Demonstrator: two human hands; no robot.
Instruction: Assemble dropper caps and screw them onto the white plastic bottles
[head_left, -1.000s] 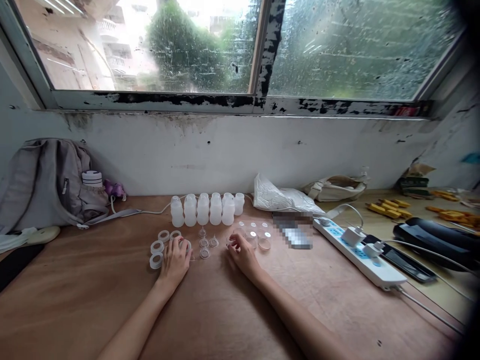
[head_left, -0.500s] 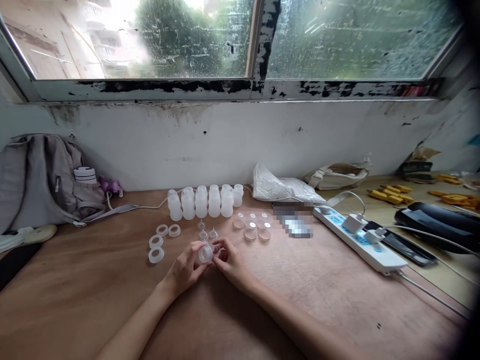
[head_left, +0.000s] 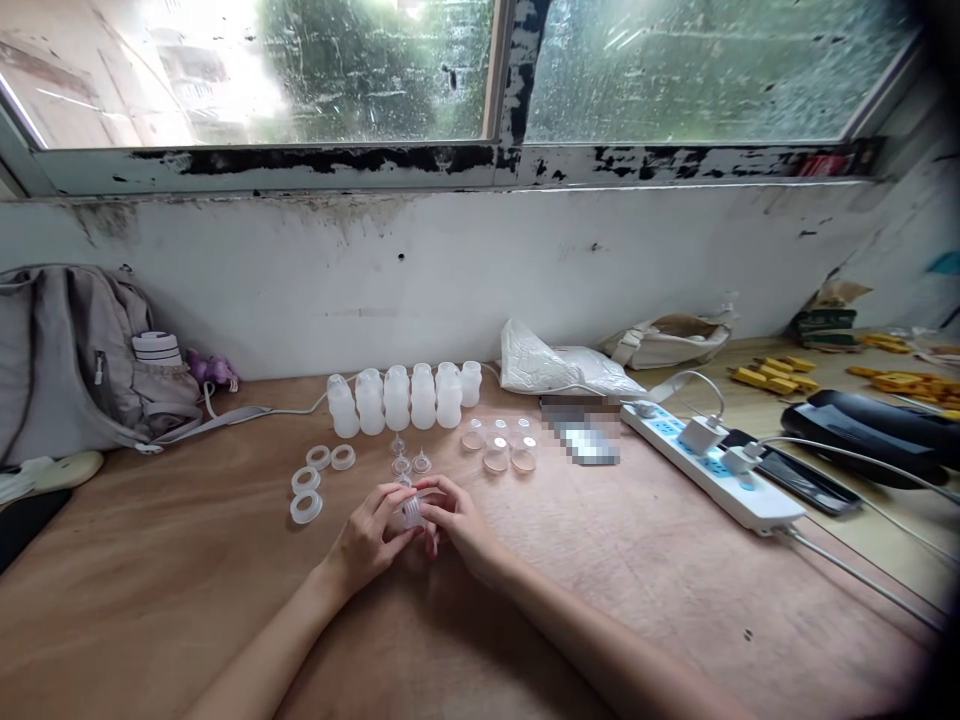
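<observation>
My left hand [head_left: 379, 530] is closed around a small translucent bottle [head_left: 411, 511], whose ridged, threaded neck shows between the fingers. My right hand [head_left: 454, 520] meets it from the other side, thumb and fingers pressed on the neck; any smaller part between them is hidden. Just beyond my fingertips stand several clear bottle nipples [head_left: 421, 460]. To their left lie several white collar rings [head_left: 306, 507]. On the right sit several clear dome caps [head_left: 496, 459]. A row of frosted baby bottles [head_left: 397, 398] stands upright behind.
A power strip [head_left: 720, 475] with plugged chargers and cables lies right, beside a dark phone [head_left: 810, 485]. A white plastic bag [head_left: 570, 370] rests near the wall. At left is a grey backpack [head_left: 67, 360]. Yellow parts [head_left: 776, 375] lie on the far-right table.
The held bottle has turned, so its threaded neck shows from the side rather than its round mouth. My right fingers have come over onto it. The view has shifted slightly.
</observation>
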